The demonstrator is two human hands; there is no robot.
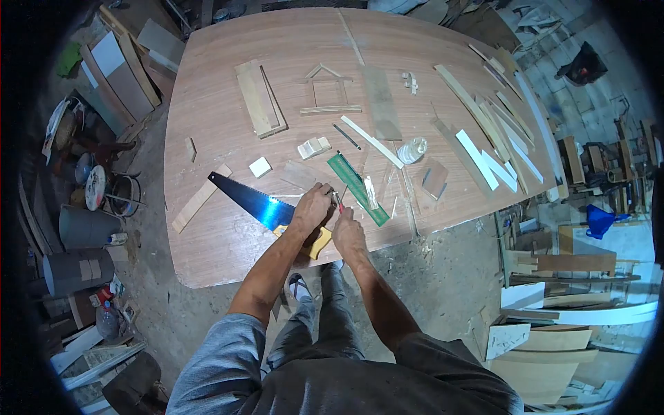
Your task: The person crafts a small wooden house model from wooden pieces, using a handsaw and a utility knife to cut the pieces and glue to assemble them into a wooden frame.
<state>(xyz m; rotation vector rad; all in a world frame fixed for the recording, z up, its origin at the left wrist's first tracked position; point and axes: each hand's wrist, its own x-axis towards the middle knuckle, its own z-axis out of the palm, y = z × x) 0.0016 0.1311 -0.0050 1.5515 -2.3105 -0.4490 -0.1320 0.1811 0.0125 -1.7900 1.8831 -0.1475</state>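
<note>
My right hand (348, 232) is closed around a slim tool with a red handle (337, 201); its exact kind is too small to tell. Close beside it, my left hand (312, 207) has its fingers pressed together near the tool's tip, and what they hold is hidden. Under my left forearm lies a hand saw (252, 202) with a dark blade and a yellow handle (319, 243). Just right of the hands is a green ruler (358, 189). A thin clear sheet (299, 174) lies beyond my left hand.
The wooden table (214, 259) carries a house-shaped stick frame (330, 109), a wooden block (256, 98), small white blocks (260, 167), a clear jar (413, 150) and several wood strips (477, 160). Boards (546, 263) stack at right; buckets (79, 266) stand at left.
</note>
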